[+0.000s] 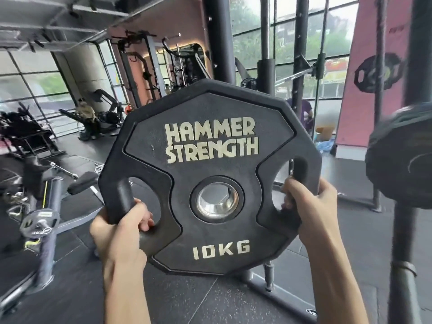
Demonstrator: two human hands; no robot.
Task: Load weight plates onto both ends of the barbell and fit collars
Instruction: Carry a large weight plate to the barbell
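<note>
black 10kg weight plate (217, 168) is held upright in the air above the rubber floor (187, 300), lettered face toward the camera. left hand (121, 230) grips its lower-left handle slot, fingers curled through; right hand (311, 211) grips the right slot likewise. a second plate (397, 160), blurred, shows near the right edge.

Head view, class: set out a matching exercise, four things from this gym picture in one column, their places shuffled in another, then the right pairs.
1 left hand
2 right hand
3 10KG plate
4 small plate

A held up in the middle
B low on a machine at the left
C curled round the plate's right handle
D curled round the plate's left handle

Pairs: 1-D, 2-C, 3-A, 4-B
</note>
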